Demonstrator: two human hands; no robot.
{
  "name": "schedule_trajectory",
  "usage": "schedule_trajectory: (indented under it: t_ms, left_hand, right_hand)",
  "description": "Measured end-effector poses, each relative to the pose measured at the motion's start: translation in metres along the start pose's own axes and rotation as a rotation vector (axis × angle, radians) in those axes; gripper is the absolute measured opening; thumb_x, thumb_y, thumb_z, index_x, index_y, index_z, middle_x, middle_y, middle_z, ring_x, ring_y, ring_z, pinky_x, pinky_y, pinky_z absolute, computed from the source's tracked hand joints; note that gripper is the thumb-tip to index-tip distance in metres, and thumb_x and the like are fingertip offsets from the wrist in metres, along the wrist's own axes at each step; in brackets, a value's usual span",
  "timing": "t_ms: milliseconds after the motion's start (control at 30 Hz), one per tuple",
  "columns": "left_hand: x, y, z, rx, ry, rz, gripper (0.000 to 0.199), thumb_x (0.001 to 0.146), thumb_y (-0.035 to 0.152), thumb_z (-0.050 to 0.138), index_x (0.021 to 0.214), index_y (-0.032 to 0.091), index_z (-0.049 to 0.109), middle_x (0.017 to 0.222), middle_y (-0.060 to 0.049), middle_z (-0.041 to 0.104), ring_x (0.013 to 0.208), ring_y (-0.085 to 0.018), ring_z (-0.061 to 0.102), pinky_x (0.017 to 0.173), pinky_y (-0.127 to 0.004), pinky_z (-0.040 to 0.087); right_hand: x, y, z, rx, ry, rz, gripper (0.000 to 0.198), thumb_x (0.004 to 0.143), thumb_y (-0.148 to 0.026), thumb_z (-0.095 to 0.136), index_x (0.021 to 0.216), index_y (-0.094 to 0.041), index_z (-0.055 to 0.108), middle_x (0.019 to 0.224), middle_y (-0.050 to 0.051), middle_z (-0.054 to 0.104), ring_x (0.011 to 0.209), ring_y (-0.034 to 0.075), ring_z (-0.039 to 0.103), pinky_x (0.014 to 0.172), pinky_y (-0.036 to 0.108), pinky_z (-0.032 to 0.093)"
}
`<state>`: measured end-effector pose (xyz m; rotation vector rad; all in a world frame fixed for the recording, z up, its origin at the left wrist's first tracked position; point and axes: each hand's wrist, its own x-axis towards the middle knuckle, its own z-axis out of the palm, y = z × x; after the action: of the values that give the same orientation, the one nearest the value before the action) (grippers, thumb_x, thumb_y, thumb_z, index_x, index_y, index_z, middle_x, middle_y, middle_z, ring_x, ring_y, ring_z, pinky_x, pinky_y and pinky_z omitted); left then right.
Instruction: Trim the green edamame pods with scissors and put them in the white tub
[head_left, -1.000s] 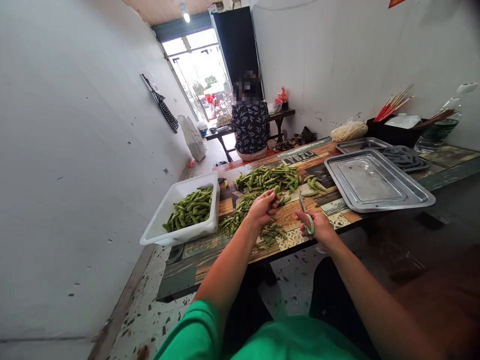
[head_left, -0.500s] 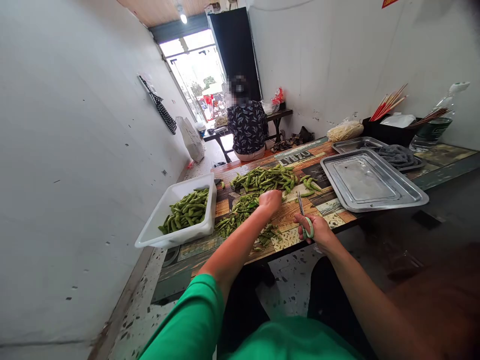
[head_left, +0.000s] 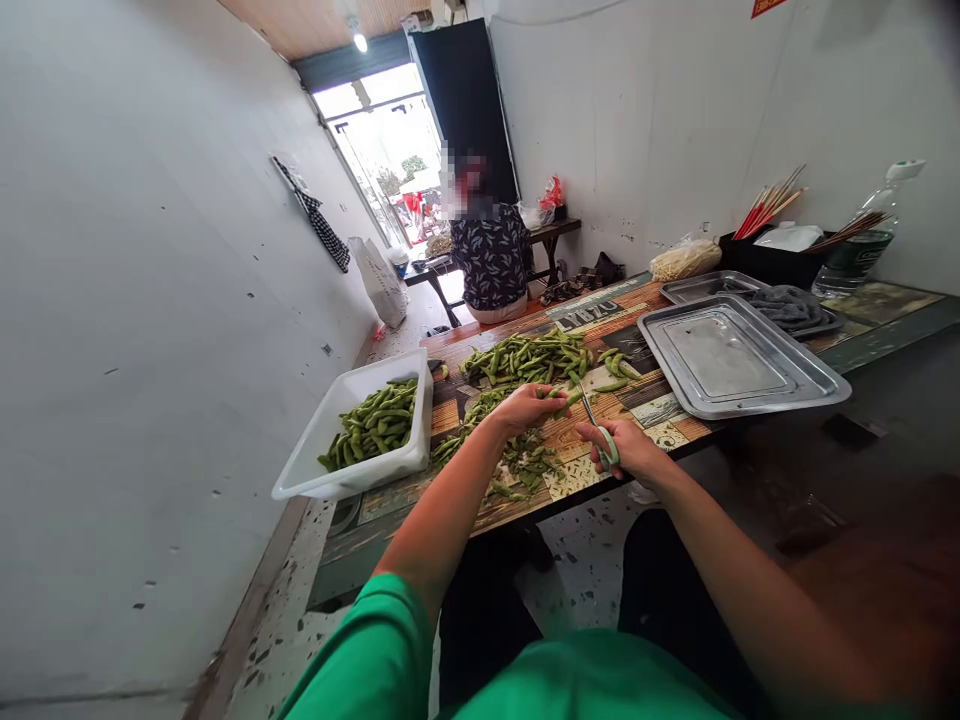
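Observation:
Between the fingers of my left hand point(head_left: 529, 408) is a green bean pod point(head_left: 568, 399), held above the table. My right hand point(head_left: 626, 450) grips a pair of scissors point(head_left: 606, 446) by its pale green handles, the blades pointing up at the pod's end. Behind my left hand lies a heap of pods point(head_left: 529, 356), with a few loose pods point(head_left: 616, 368) to its right. Green trimmings point(head_left: 525, 468) are scattered under and in front of my left wrist. A white plastic tub point(head_left: 352, 485) on the left holds many pods point(head_left: 375, 420).
A metal tray point(head_left: 739, 365) lies on the right of the patterned table point(head_left: 592, 445). Behind it are a smaller tray with a dark cloth point(head_left: 787, 308), a black box point(head_left: 772, 262) of skewers and a plastic bottle point(head_left: 859, 245). Farther back, a person point(head_left: 489, 255) sits facing away.
My left hand has turned from a closed position over the heap and now holds a pod out to the right. The scissors have shifted slightly left, their blades now at the pod.

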<state>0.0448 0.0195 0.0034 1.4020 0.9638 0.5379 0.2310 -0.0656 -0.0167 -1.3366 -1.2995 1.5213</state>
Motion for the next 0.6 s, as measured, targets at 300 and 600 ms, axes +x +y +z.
schedule_trajectory:
  t_ms: [300,600]
  left_hand:
    - [-0.015,0.009,0.001,-0.059,-0.017,-0.037,0.038,0.060,0.040,0.078,0.075,0.012,0.058,0.054,0.004,0.052,0.036,0.000,0.027,0.037,-0.020,0.012]
    - [-0.013,0.006,0.001,-0.434,0.158,-0.068,0.038,0.062,0.027,0.079,0.064,0.017,0.042,0.043,0.012,0.032,0.031,0.001,0.018,0.035,-0.019,0.003]
  right_hand:
    - [0.004,0.003,0.007,-0.170,0.044,-0.131,0.045,0.071,-0.059,0.063,0.061,-0.016,0.054,0.043,-0.003,0.052,0.034,0.009,0.050,0.032,0.019,0.033]
    - [-0.001,-0.001,0.020,0.073,-0.001,-0.018,0.044,0.069,-0.059,0.066,0.077,-0.017,0.056,0.050,-0.003,0.055,0.041,0.012,0.054,0.028,0.019,0.035]
